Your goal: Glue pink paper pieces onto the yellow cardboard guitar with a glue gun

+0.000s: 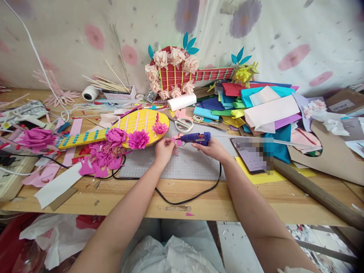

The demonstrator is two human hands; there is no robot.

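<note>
Head view of a cluttered wooden workbench [199, 204]. At 10 o'clock from the hands lies a yellow paper guitar [119, 131] with blue frets and pink strings, its body edged with magenta paper flowers [138, 139]; loose pink petal scraps [99, 159] spread beneath it at 9 o'clock. At 12 o'clock a red paper guitar [182, 74] trimmed with pale peach flowers leans against the flowered backdrop cloth, with a white paper roll [182, 101] and scissors [182, 123] just before it. At 1 to 2 o'clock a stack of coloured felt sheets [250, 106] crowds the bench; at 3 o'clock a phone [250, 155] rests on a yellow sheet, near a wooden rod [318, 193] and brown cardboard. A black cord [176, 199] loops over the bench edge at 6 o'clock, running up toward the right wrist. Both hands work over a grey cutting mat [184, 163] at centre. The right hand [213, 148] is wrapped around a blue glue gun [196, 138], nozzle pointing left, a clear glue stick jutting from its rear. The left hand [164, 148] pinches a small pink paper piece [175, 141] between fingertips, right at the nozzle; the piece is small and largely hidden, so its shape cannot be told.
</note>
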